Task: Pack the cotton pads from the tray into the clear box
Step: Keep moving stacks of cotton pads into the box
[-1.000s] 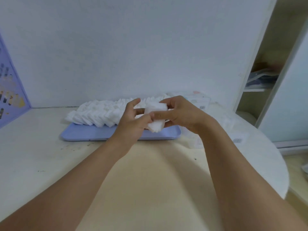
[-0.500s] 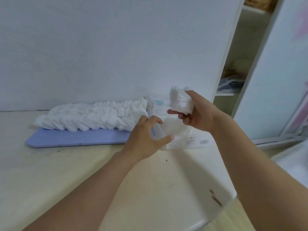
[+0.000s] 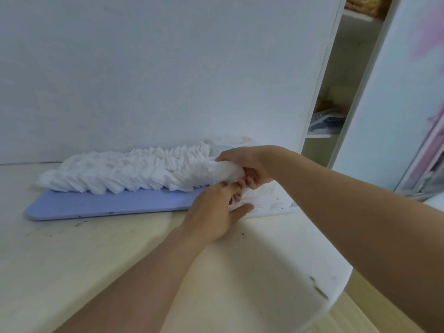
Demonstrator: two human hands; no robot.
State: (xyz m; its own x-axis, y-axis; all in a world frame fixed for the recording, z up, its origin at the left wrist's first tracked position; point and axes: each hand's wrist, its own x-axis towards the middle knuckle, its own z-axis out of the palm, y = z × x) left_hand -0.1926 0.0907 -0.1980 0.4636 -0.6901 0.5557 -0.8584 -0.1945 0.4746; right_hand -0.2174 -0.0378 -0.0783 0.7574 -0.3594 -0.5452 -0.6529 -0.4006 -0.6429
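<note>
A long heap of white cotton pads (image 3: pixel 125 171) lies along the back of a lavender tray (image 3: pixel 103 205) against the wall. The clear box (image 3: pixel 269 200) sits just right of the tray, mostly hidden behind both hands, with pads showing inside. My right hand (image 3: pixel 249 167) grips a stack of cotton pads (image 3: pixel 223 171) just above the box. My left hand (image 3: pixel 216 212) is at the box's near left side, fingers up against the stack and thumb stretched along the box front; its grip on the box is not plain.
The cream table (image 3: pixel 120 272) ends in a rounded edge at the right. A white wall rises right behind the tray. An open cupboard with shelves (image 3: pixel 326 126) stands to the right beyond the table.
My right hand has come down and to the left with the stack of pads, from above the box to just over its opening. My left hand stays by the box.
</note>
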